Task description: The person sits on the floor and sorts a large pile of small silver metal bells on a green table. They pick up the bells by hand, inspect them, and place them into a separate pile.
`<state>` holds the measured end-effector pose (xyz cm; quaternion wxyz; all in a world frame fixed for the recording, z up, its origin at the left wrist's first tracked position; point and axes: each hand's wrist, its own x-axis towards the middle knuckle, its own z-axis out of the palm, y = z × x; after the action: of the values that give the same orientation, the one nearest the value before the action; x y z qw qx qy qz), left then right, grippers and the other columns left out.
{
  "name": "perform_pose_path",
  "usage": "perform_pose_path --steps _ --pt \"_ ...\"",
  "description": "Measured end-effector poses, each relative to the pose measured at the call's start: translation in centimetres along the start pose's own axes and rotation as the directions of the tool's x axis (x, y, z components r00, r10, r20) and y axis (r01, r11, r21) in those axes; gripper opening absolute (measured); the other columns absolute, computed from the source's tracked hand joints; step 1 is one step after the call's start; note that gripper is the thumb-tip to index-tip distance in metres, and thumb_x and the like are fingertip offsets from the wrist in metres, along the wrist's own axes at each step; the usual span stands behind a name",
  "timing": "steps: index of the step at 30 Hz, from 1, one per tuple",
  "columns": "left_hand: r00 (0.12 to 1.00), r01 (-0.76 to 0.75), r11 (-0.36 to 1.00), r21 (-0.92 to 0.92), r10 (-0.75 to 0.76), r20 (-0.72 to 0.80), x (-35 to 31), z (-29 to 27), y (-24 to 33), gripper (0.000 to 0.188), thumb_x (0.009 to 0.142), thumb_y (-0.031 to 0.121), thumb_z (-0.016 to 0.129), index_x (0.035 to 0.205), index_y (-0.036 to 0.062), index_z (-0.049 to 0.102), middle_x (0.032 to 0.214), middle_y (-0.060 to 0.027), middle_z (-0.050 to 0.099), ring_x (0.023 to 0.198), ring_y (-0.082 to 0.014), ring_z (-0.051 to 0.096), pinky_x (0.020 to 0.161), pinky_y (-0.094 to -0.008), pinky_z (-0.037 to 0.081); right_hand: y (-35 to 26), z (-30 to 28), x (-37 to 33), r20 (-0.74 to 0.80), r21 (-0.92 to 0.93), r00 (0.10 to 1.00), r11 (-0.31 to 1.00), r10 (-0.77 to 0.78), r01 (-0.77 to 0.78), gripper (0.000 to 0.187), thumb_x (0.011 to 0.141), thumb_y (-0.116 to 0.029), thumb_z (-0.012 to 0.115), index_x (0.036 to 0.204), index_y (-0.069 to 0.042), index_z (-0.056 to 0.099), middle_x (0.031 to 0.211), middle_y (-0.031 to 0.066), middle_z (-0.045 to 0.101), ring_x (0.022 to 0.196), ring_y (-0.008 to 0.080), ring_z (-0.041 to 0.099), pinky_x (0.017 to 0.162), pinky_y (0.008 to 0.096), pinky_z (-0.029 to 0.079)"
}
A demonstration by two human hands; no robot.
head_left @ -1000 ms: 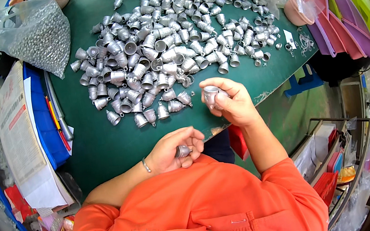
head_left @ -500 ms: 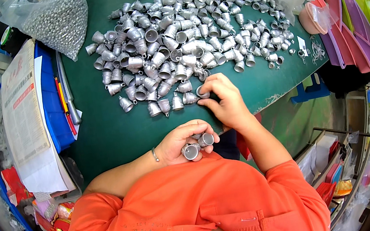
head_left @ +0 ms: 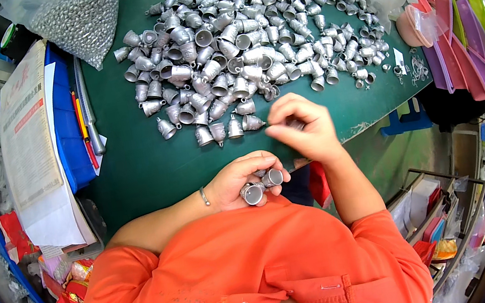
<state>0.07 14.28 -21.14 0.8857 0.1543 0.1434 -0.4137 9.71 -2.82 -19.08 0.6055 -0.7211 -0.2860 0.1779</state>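
A large heap of small silver metal bells (head_left: 240, 46) covers the green table (head_left: 133, 167). My left hand (head_left: 240, 179) rests near my chest, closed around two silver bells (head_left: 260, 187) whose open mouths face the camera. My right hand (head_left: 301, 128) hovers at the table's near edge, fingers pinched together; a bit of metal shows under the fingers, and what it is I cannot tell. A few single bells (head_left: 227, 130) stand just left of my right hand.
A clear bag of small metal parts (head_left: 75, 20) lies at the back left. A blue box (head_left: 71, 144) with papers and pens sits on the left. Pink and purple trays (head_left: 464, 52) stand at the right. Shelving with coloured items (head_left: 438, 217) is lower right.
My right hand has lifted off the near edge of the bell heap and drawn slightly toward me. My left hand has kept hold of its bells, shifting a little.
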Motion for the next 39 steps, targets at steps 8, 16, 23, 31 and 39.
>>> perform_pose_path --steps 8,16,23,31,39 --pt "1.000 0.006 1.000 0.025 -0.006 -0.015 0.0 0.4 0.2 0.018 0.092 0.022 0.047 0.095 0.0047 0.052 0.097 -0.0193 0.056 0.072 -0.0209 0.059 0.039 -0.0237 0.040 0.4 1.3 0.3 -0.046 -0.143 0.999 0.990 -0.013 0.006 0.027 0.068 0.000 0.071 0.093 -0.003 0.061 0.093 0.0078 0.060 0.074 0.0159 0.057 0.063 0.0262 0.045" --pt "0.999 0.012 1.000 0.013 -0.012 -0.038 -0.1 0.2 0.2 0.018 0.092 0.021 0.047 0.096 0.0040 0.051 0.097 -0.0201 0.056 0.071 -0.0214 0.059 0.040 -0.0246 0.041 1.0 0.1 -0.6 0.155 0.882 0.984 0.436 0.090 -0.179 0.038 0.090 -0.026 0.052 0.116 0.001 0.049 0.092 0.0212 0.060 0.074 0.0202 0.061 0.046 0.0244 0.044" --pt "1.000 0.006 1.000 0.024 -0.006 -0.018 0.1 0.2 0.1 0.017 0.092 0.020 0.046 0.097 0.0038 0.051 0.098 -0.0198 0.056 0.071 -0.0223 0.059 0.040 -0.0250 0.041 0.0 1.7 2.4 0.019 -0.479 0.969 0.848 -0.247 0.226 0.012 0.079 -0.009 0.063 0.090 -0.007 0.060 0.085 0.0071 0.057 0.071 0.0232 0.059 0.055 0.0312 0.048" --pt "0.999 0.013 1.000 0.021 -0.013 -0.039 -0.1 0.6 0.3 0.017 0.093 0.020 0.044 0.096 0.0038 0.051 0.098 -0.0191 0.056 0.072 -0.0218 0.058 0.040 -0.0251 0.041 -0.8 1.8 1.9 0.063 -0.699 0.994 0.708 -0.084 0.104 0.026 0.068 0.000 0.060 0.092 -0.010 0.061 0.089 0.0062 0.052 0.082 0.0261 0.058 0.064 0.0367 0.048" --pt "1.000 0.002 0.999 0.042 -0.001 -0.016 0.0 0.4 0.1 0.018 0.093 0.020 0.044 0.096 0.0035 0.051 0.099 -0.0193 0.056 0.072 -0.0214 0.058 0.040 -0.0250 0.041 -0.3 3.3 0.9 -0.257 -0.681 0.965 0.719 -0.053 -0.141 0.035 0.069 -0.018 0.075 0.091 -0.004 0.053 0.096 0.0137 0.049 0.076 0.0328 0.056 0.062 0.0395 0.047"
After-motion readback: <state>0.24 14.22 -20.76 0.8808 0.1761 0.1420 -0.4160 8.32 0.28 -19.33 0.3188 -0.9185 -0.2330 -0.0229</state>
